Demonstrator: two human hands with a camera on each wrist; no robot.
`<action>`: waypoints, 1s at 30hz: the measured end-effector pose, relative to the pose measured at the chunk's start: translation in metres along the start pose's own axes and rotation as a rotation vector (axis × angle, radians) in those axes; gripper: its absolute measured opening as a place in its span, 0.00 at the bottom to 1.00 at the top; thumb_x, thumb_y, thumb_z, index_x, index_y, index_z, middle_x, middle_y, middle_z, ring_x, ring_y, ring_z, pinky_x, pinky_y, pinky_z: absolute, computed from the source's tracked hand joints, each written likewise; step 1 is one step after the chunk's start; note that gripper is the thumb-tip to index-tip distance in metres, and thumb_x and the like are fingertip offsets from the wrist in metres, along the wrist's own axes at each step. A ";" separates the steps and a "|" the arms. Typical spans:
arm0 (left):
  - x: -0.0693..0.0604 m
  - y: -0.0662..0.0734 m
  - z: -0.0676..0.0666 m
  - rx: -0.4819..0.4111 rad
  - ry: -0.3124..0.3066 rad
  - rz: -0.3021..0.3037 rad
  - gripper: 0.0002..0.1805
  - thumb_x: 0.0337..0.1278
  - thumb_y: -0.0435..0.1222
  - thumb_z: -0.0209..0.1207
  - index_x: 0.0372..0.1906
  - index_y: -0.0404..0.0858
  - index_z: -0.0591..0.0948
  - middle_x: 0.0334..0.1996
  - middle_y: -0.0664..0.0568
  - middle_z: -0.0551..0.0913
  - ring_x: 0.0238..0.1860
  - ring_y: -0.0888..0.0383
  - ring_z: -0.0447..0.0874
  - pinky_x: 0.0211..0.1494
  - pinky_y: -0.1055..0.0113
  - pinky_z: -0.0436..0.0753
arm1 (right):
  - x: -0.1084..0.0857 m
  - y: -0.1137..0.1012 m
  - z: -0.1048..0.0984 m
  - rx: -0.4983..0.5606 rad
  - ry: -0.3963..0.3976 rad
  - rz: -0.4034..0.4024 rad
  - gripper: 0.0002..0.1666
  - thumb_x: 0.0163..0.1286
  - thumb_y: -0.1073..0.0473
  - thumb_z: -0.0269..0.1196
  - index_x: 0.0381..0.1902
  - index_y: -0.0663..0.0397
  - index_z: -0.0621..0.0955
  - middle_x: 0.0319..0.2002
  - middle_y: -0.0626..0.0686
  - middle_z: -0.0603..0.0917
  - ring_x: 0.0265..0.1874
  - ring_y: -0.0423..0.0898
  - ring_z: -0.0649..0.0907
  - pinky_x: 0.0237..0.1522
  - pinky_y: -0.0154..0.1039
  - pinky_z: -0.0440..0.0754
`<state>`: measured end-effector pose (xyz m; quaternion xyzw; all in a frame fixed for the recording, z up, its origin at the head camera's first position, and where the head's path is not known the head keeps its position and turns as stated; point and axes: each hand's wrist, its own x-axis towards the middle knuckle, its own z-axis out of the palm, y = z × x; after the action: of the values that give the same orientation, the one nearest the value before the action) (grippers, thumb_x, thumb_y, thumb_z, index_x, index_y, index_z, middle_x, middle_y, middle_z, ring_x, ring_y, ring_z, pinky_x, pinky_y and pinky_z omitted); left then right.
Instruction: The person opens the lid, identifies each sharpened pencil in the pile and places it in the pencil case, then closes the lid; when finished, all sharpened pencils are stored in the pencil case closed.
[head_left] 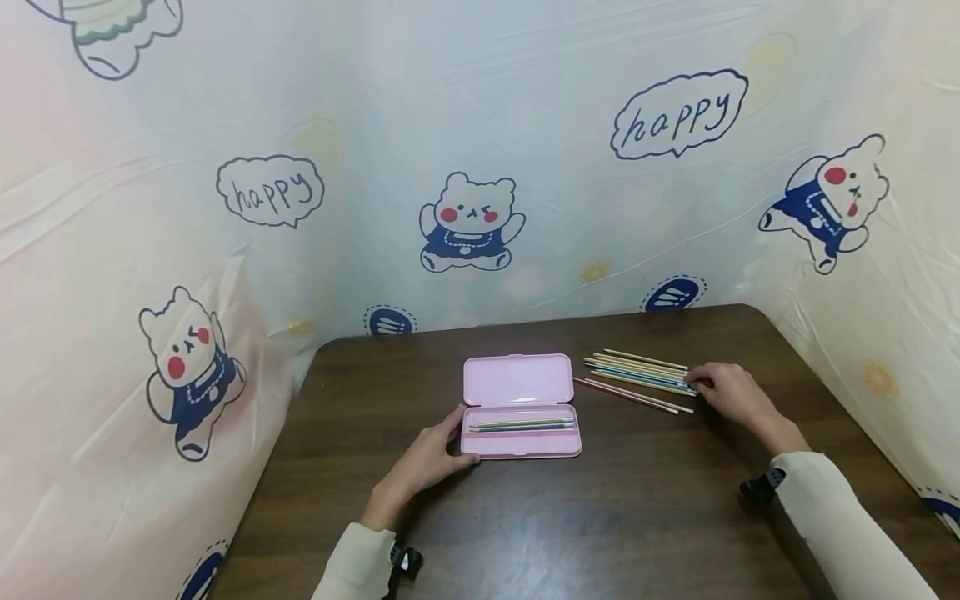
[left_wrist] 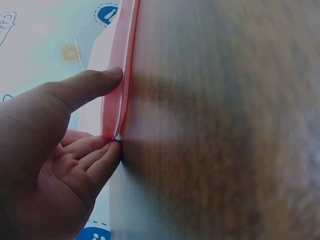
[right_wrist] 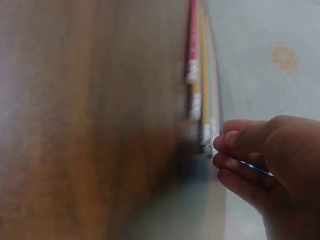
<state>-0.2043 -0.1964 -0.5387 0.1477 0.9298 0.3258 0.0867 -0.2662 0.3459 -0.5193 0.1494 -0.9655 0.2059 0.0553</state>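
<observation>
A pink pencil case lies with its lid raised back on the dark table; several pencils rest inside. My left hand grips its left end, thumb on the near wall and fingers around the corner. To the right of the case lies a loose bundle of pencils, with two reddish pencils slightly apart on its near side. At the bundle's right end, my right hand pinches a pencil by its eraser end with thumb and fingertips. Its fingers partly hide that end.
The brown wooden table extends in front of the case and to both sides. A pale printed cloth hangs behind and along the left and right edges. A dark band sits on each wrist.
</observation>
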 end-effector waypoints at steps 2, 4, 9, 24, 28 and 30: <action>0.000 0.000 0.000 0.005 -0.003 -0.001 0.54 0.63 0.52 0.73 0.86 0.40 0.57 0.83 0.43 0.64 0.80 0.45 0.70 0.78 0.47 0.74 | -0.002 0.004 0.004 -0.001 0.003 0.002 0.09 0.74 0.69 0.65 0.45 0.60 0.91 0.45 0.65 0.91 0.46 0.64 0.90 0.49 0.66 0.86; 0.001 -0.001 0.000 0.006 -0.004 -0.001 0.54 0.63 0.52 0.73 0.86 0.40 0.57 0.83 0.43 0.64 0.80 0.45 0.71 0.78 0.47 0.74 | -0.002 0.005 0.007 0.002 0.008 0.005 0.09 0.74 0.68 0.65 0.45 0.60 0.91 0.45 0.64 0.91 0.45 0.62 0.89 0.49 0.66 0.86; 0.001 0.000 0.001 -0.014 0.003 0.003 0.54 0.64 0.51 0.73 0.86 0.41 0.57 0.84 0.44 0.63 0.79 0.45 0.71 0.78 0.47 0.75 | -0.001 0.005 0.008 0.005 0.005 0.018 0.06 0.72 0.68 0.67 0.42 0.59 0.90 0.40 0.59 0.90 0.36 0.52 0.84 0.42 0.57 0.86; 0.000 0.003 0.000 -0.018 0.004 0.005 0.53 0.64 0.51 0.73 0.86 0.41 0.58 0.84 0.43 0.63 0.79 0.44 0.71 0.78 0.47 0.74 | 0.002 -0.004 0.011 -0.032 -0.020 0.023 0.03 0.68 0.66 0.70 0.38 0.57 0.89 0.33 0.52 0.86 0.31 0.47 0.80 0.38 0.52 0.83; 0.000 0.003 0.000 -0.015 0.000 -0.005 0.54 0.64 0.51 0.73 0.86 0.41 0.58 0.84 0.44 0.63 0.79 0.45 0.71 0.78 0.47 0.74 | 0.002 -0.005 0.012 -0.037 -0.014 0.002 0.03 0.68 0.64 0.72 0.38 0.57 0.88 0.32 0.51 0.86 0.30 0.46 0.80 0.36 0.51 0.83; 0.000 0.002 0.000 -0.012 -0.001 -0.001 0.54 0.64 0.51 0.73 0.86 0.41 0.58 0.83 0.43 0.63 0.79 0.44 0.71 0.78 0.47 0.74 | 0.002 -0.006 0.013 -0.033 -0.011 -0.004 0.02 0.68 0.64 0.72 0.38 0.57 0.88 0.32 0.51 0.86 0.30 0.45 0.80 0.35 0.49 0.82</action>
<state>-0.2036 -0.1949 -0.5368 0.1467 0.9279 0.3311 0.0884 -0.2670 0.3353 -0.5283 0.1518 -0.9687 0.1890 0.0527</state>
